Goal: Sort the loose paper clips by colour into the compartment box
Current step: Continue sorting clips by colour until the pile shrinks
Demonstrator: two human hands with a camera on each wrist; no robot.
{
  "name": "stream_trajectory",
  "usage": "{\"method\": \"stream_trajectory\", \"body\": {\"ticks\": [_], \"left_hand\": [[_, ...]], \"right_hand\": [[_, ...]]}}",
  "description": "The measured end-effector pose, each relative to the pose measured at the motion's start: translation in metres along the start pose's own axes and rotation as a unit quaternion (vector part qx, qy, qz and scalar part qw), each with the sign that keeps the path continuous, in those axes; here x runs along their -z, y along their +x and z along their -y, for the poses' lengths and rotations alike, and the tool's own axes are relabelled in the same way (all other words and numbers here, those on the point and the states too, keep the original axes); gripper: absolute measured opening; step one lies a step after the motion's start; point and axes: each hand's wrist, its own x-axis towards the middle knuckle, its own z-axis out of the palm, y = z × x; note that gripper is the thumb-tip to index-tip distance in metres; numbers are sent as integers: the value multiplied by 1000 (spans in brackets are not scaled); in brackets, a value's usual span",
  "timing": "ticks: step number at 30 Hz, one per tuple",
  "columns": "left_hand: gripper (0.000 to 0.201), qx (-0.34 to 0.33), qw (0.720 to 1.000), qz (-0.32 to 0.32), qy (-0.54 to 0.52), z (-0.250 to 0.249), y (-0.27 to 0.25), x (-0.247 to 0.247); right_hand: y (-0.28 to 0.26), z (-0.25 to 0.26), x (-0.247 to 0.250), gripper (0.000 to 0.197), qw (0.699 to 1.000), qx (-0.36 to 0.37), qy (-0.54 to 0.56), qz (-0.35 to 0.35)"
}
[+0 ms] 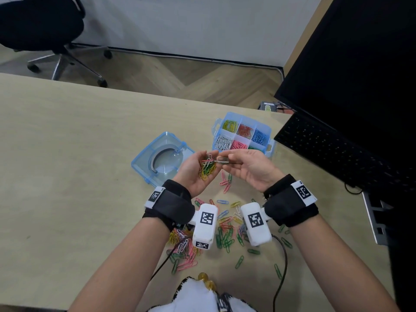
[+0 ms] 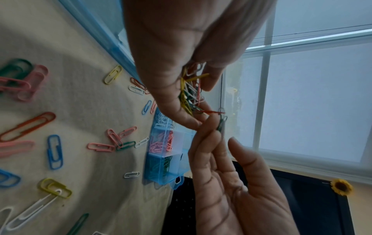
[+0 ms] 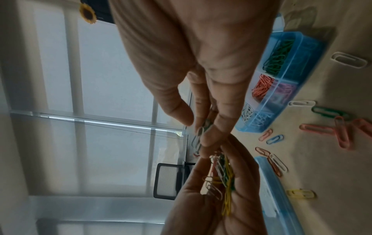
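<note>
My left hand (image 1: 194,176) is held palm up above the table, fingers curled round a mixed bunch of paper clips (image 1: 207,168), yellow, green, red and white. My right hand (image 1: 244,166) faces it and pinches a few clips (image 1: 221,160) between thumb and fingers at the edge of the bunch; in the right wrist view these pinched clips (image 3: 202,131) look green and pale. Just beyond the hands stands the blue compartment box (image 1: 269,144), open, with clips sorted by colour. Loose clips (image 1: 225,228) lie scattered on the table under my wrists.
The box's blue lid (image 1: 146,163) lies upside down to the left of the hands. A black keyboard (image 1: 333,152) and monitor (image 1: 351,64) fill the right side. Cables (image 1: 284,255) run along the table's near edge. An office chair (image 1: 45,30) stands beyond the table.
</note>
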Motion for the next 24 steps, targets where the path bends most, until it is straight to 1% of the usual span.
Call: {"method": "stream_trajectory", "body": {"ticks": [2, 4, 8, 11, 13, 16, 19, 22, 24], "left_hand": [[31, 7, 1000, 9, -4, 1, 0, 1], [27, 8, 1000, 21, 18, 2, -2, 1], [17, -16, 997, 34, 74, 5, -2, 0], [18, -31, 993, 41, 102, 7, -2, 0], [13, -35, 993, 46, 99, 7, -2, -1], [12, -36, 996, 44, 75, 6, -2, 0], [10, -38, 998, 33, 38, 0, -1, 4], [12, -38, 998, 22, 36, -6, -1, 10], [14, -34, 998, 17, 43, -8, 0, 13]], "right_hand": [[0, 0, 2, 19, 1000, 21, -3, -3], [0, -1, 4, 22, 999, 47, -12, -18], [2, -3, 9, 26, 990, 103, -66, -64], [4, -5, 10, 23, 987, 120, -83, -73], [4, -5, 9, 22, 986, 121, -82, -81], [6, -4, 9, 16, 989, 108, -53, -87], [9, -1, 14, 11, 995, 63, 9, -82], [12, 3, 21, 16, 994, -2, 75, -76], [14, 2, 27, 19, 992, -18, 105, -70]]}}
